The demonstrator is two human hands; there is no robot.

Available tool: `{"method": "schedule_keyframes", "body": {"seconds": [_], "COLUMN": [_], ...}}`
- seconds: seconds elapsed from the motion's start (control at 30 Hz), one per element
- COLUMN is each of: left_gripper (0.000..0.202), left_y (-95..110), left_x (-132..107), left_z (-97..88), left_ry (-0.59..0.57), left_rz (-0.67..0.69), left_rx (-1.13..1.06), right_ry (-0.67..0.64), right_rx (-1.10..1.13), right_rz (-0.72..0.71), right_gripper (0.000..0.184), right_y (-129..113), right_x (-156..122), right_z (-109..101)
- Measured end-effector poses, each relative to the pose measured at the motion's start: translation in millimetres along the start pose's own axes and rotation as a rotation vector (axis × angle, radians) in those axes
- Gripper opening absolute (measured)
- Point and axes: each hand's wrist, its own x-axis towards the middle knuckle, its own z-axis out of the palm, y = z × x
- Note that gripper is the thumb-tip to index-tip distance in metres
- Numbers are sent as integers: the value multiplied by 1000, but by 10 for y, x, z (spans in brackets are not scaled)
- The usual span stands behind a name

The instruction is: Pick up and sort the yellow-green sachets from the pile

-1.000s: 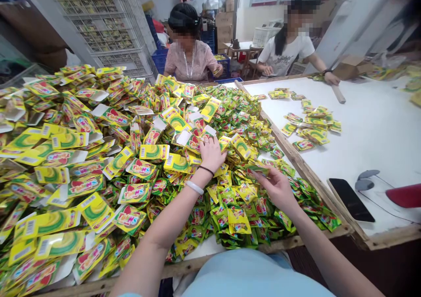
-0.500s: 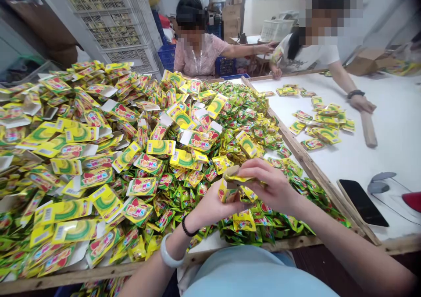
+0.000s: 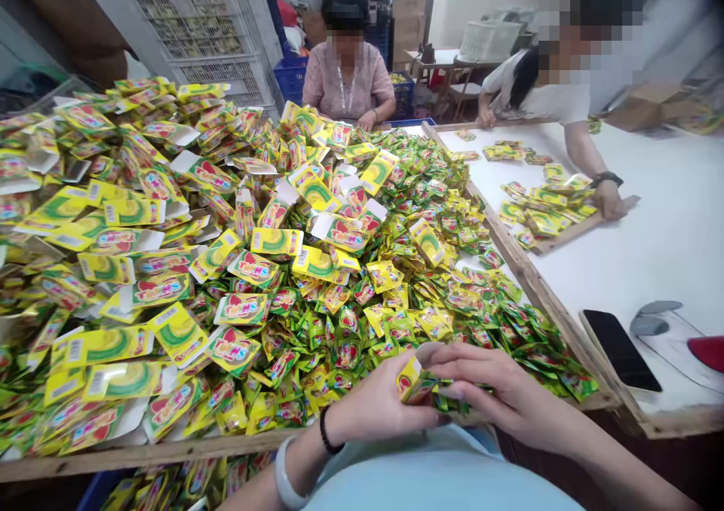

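Observation:
Close to my body, my left hand (image 3: 378,399) is wrapped round a small yellow and red printed carton (image 3: 408,379), its pale end flap raised. My right hand (image 3: 501,390) meets it from the right, fingers bent over a small green foil packet (image 3: 444,396) at the carton's end. The fingers hide most of this packet, so I cannot tell how far it is inside. Beyond my hands lies a heap of loose green and yellow foil packets (image 3: 348,349). Many printed cartons (image 3: 243,309) with open flaps are piled at the left.
A wooden rim (image 3: 509,247) divides the heap from a white table (image 3: 667,262) with a phone (image 3: 621,349) and glasses (image 3: 656,319). There a co-worker's hand (image 3: 611,200) holds a wooden strip (image 3: 588,224) against packets. Another person (image 3: 348,81) sits opposite; crates (image 3: 197,29) are stacked behind.
Both my hands have come lower and nearer my body with the carton. The co-worker's wooden strip has moved left against the packets. The person opposite has drawn in an outstretched arm.

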Motion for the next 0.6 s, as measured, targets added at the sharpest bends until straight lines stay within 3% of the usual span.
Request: {"method": "schedule_keyframes", "body": {"seconds": [0.1,0.17,0.23,0.3,0.33,0.37,0.43,0.53,0.6], "left_gripper": [70,74,58,37,31,29,25,17,16], "left_y": [61,92,71,-22,-91,-165,-304,-414,-421], "left_x": [81,162,253,337,372,401,433,410,346], "left_z": [-37,-131,-268,-410,-470,-519,-586,-669,-751], "left_ry": [10,100,305,518,581,607,592,554,572], "left_rz": [78,146,171,77,2,-66,-125,-82,-59], "left_rx": [82,248,541,867,989,1067,1110,1069,1027], "right_ry": [21,245,575,833,879,851,629,226,122], "right_rx": [-67,-259,-572,-864,-936,-943,-818,-678,-678], "right_rz": [3,9,108,258,296,297,202,105,93], "right_gripper": [20,19,17,32,40,43,41,44,35], "right_y": [32,156,335,499,559,602,649,689,721], "right_x": [-10,-55,-108,-109,-71,-7,189,510,629], "right_z": [-23,-174,-380,-521,-532,-493,-285,132,299]}}
